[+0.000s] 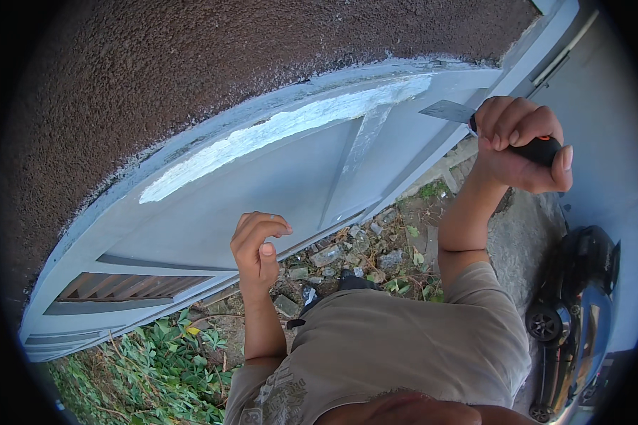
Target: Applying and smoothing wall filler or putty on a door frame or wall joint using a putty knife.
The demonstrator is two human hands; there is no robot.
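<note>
My right hand [521, 142] is raised at the right, its fingers wrapped round the black handle of a putty knife [448, 111]. The flat metal blade points left toward the wall and stands a little apart from it, as far as I can tell. Lower and to the left, my left hand [256, 244] hangs in front of the grey panel, fingers loosely curled and thumb apart, with nothing visible in it. A bright white strip [283, 136] runs along the pale ledge above the panel; whether it is filler or scraped surface I cannot tell.
Rough brown wall [177, 64] rises above the ledge. Below the grey panel [283, 170] is a slatted opening [131, 287]. Rubble [326, 256] and green plants [163, 361] lie along the wall's foot. A dark car [574, 319] stands at the right.
</note>
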